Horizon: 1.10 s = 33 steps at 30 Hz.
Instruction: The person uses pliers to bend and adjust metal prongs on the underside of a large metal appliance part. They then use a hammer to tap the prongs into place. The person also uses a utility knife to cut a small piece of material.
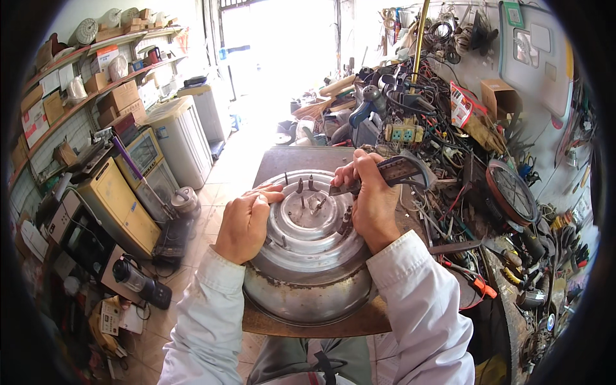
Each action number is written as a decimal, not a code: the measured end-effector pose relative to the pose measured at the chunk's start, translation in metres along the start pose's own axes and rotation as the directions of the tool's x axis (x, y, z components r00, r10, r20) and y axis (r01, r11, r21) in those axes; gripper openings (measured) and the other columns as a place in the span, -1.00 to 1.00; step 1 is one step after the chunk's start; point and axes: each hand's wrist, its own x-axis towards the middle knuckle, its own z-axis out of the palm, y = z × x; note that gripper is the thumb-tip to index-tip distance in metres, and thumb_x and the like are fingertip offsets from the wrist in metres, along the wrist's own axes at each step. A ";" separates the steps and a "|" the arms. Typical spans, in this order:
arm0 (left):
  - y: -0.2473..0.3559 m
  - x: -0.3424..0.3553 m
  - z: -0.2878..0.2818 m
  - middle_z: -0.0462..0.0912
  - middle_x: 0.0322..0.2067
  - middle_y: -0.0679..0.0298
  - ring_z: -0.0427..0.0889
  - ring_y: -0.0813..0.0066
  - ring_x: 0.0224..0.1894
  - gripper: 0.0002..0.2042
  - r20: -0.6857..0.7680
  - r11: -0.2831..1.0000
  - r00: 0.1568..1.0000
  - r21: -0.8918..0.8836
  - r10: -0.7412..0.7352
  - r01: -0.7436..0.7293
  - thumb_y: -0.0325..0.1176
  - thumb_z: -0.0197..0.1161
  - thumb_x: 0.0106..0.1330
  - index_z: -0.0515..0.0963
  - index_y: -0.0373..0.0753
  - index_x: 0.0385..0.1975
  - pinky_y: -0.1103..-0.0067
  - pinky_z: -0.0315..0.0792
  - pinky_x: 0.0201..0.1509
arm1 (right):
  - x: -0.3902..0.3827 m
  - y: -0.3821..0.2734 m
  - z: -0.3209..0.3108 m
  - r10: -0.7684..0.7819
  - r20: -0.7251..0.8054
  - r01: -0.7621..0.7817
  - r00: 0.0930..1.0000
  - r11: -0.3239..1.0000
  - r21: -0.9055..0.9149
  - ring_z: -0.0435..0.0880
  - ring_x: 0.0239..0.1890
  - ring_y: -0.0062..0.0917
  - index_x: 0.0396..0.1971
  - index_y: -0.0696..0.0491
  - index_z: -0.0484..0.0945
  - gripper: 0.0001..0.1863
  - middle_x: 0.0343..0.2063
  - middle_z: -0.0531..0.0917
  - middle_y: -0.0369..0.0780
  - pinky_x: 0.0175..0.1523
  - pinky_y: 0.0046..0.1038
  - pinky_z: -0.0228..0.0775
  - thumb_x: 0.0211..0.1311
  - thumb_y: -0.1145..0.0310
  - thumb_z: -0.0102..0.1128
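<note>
Upside down in front of me sits a round metal pot, browned along its seam. Its stepped silver base faces up, with several short dark posts and a bracket around the middle. My left hand lies on the left side of the base, fingers stretched out and holding nothing. In my right hand, closed over the right side, is a utility knife with a blue and black handle. Its dark front end points left, low over the base; whether it touches the metal I cannot tell.
The pot stands on a small brown table. Tangled cables and tools crowd the right, with a power socket block and a round dark-rimmed part. On the left are a blender, cabinets and loaded shelves.
</note>
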 end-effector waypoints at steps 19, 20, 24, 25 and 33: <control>-0.004 0.001 0.008 0.71 -0.15 -0.18 0.73 -0.01 -0.06 -0.61 -0.137 0.997 0.988 0.037 0.066 -0.061 -0.33 -0.07 0.38 0.69 -0.48 -0.24 0.36 0.55 0.10 | -0.011 -0.002 0.007 -0.022 -0.038 0.019 0.999 0.997 -0.078 0.53 -0.46 -0.51 -0.58 0.11 0.44 -0.67 -0.60 0.49 -0.27 -0.24 -0.42 0.41 0.42 0.33 0.15; -0.005 0.000 0.009 0.71 -0.16 -0.18 0.73 -0.01 -0.06 -0.61 -0.139 0.997 0.988 0.035 0.067 -0.063 -0.33 -0.06 0.38 0.69 -0.48 -0.24 0.36 0.55 0.09 | -0.012 -0.002 0.007 -0.009 -0.044 0.006 0.999 0.998 -0.066 0.53 -0.46 -0.51 -0.58 0.11 0.44 -0.68 -0.60 0.48 -0.27 -0.24 -0.41 0.41 0.41 0.33 0.14; -0.006 0.000 0.008 0.72 -0.15 -0.18 0.73 0.00 -0.07 -0.62 -0.142 0.997 0.987 0.025 0.082 -0.079 -0.33 -0.05 0.38 0.70 -0.48 -0.24 0.36 0.55 0.09 | -0.007 0.001 0.004 0.020 -0.045 -0.020 0.999 1.000 -0.014 0.52 -0.47 -0.50 -0.57 0.13 0.42 -0.68 -0.61 0.46 -0.26 -0.24 -0.39 0.42 0.40 0.34 0.14; -0.005 -0.001 0.008 0.72 -0.15 -0.18 0.73 0.00 -0.06 -0.62 -0.140 0.998 0.988 0.021 0.068 -0.065 -0.33 -0.05 0.38 0.69 -0.48 -0.24 0.37 0.54 0.10 | -0.008 0.002 0.003 0.022 -0.048 -0.023 0.999 1.000 -0.019 0.52 -0.47 -0.49 -0.57 0.13 0.42 -0.69 -0.61 0.46 -0.26 -0.24 -0.39 0.42 0.40 0.34 0.13; -0.002 -0.002 0.008 0.72 -0.15 -0.18 0.71 0.00 -0.01 -0.61 -0.154 0.996 0.984 0.015 0.094 -0.093 -0.33 -0.06 0.38 0.69 -0.51 -0.25 0.38 0.53 0.14 | -0.011 -0.001 0.006 0.018 -0.072 -0.020 0.997 0.999 -0.037 0.52 -0.48 -0.48 -0.56 0.14 0.43 -0.69 -0.62 0.45 -0.25 -0.23 -0.38 0.42 0.40 0.34 0.11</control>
